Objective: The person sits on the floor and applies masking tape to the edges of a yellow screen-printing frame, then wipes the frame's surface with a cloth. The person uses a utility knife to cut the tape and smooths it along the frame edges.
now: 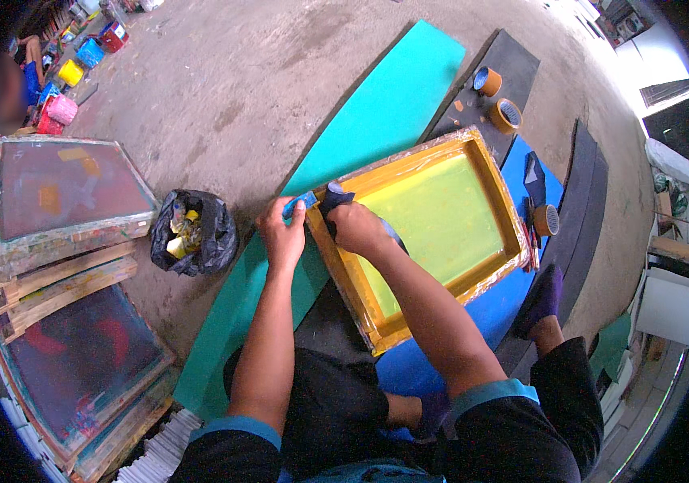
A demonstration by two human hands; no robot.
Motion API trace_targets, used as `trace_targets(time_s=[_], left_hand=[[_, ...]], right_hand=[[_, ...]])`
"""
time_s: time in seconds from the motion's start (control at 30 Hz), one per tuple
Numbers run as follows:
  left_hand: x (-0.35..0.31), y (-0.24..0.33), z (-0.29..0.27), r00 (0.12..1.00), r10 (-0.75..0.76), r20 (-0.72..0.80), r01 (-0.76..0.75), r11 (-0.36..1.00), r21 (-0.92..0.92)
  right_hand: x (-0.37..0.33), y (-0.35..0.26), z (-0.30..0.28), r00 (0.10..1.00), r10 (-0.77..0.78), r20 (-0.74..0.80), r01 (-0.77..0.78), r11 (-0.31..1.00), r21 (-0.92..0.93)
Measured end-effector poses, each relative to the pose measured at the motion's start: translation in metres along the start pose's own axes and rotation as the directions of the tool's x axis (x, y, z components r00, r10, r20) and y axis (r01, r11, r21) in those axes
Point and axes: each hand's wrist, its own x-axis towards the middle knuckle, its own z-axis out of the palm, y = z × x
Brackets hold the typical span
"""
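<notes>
A screen-printing frame (337, 279) with yellow-taped wooden sides and a yellow-green mesh (433, 229) lies tilted in front of me. At its upper left corner, my left hand (282, 237) pinches a small blue piece (302, 203) between thumb and fingers; its kind is unclear. My right hand (360, 231) is closed around a dark cloth (336, 196) just inside the same corner. Part of the cloth hangs below the fist over the mesh. The forearm crosses above the frame and hides some of its near side.
Teal (376, 113), black and blue (473, 322) mats lie under and around the frame. Tape rolls (506, 115) sit beyond it and to its right. A black bag of scraps (194, 233) stands left, near stacked screens (70, 189). Paint tubs (70, 72) and another person are far left.
</notes>
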Motion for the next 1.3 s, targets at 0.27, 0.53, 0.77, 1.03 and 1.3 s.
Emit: trace_targets(time_s=[0.27, 0.53, 0.77, 1.03, 1.3], left_hand=[[-0.004, -0.002, -0.002, 1.000, -0.013, -0.002, 0.013, 1.000, 0.018], [-0.003, -0.009, -0.009, 0.998, -0.026, 0.059, 0.027, 0.999, -0.029], [-0.003, 0.000, -0.014, 0.997, -0.043, 0.060, 0.045, 0.998, -0.031], [-0.003, 0.001, -0.015, 0.998, -0.041, 0.054, 0.042, 0.999, -0.018], [-0.005, -0.003, -0.016, 0.996, -0.076, 0.055, 0.075, 0.997, 0.015]], right_hand=[[-0.028, 0.008, 0.025, 0.957, -0.125, -0.261, 0.134, 0.991, 0.018], [0.000, 0.041, 0.015, 0.856, -0.306, -0.417, 0.217, 0.944, -0.248], [-0.008, 0.123, -0.022, 0.776, -0.237, -0.585, 0.047, 0.946, -0.322], [-0.017, 0.185, -0.083, 0.742, 0.075, -0.666, -0.287, 0.934, -0.215], [-0.023, 0.162, -0.064, 0.801, -0.116, -0.587, -0.164, 0.901, -0.402]])
